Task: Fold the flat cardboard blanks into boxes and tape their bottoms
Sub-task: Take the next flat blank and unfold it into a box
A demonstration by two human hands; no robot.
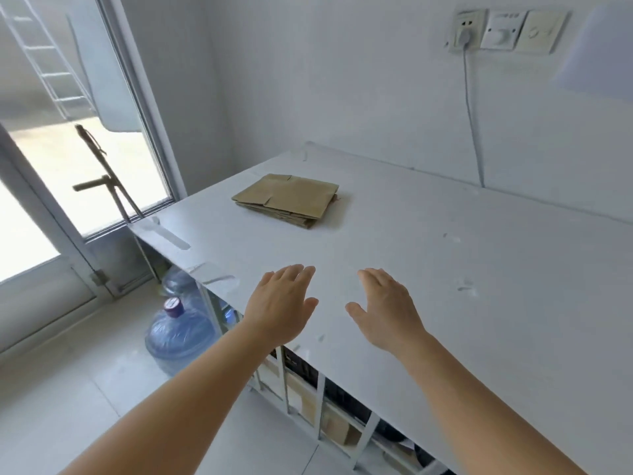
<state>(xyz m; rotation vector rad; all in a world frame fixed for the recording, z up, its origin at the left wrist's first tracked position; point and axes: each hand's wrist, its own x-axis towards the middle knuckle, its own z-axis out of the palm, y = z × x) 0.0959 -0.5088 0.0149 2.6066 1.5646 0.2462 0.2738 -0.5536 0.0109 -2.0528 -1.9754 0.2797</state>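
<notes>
A stack of flat brown cardboard blanks point(287, 199) lies on the white table point(445, 269), toward its far left part. My left hand point(281, 303) and my right hand point(387, 310) hover side by side over the table's near edge, palms down, fingers stretched and slightly apart. Both hands hold nothing and are well short of the stack. No tape is in sight.
Blue water jugs point(178, 334) stand on the floor left of the table. Shelves with cardboard pieces point(329, 409) sit under the tabletop. A glass door point(85, 166) is at left. A cable point(474, 125) hangs from a wall socket point(466, 29) behind the table.
</notes>
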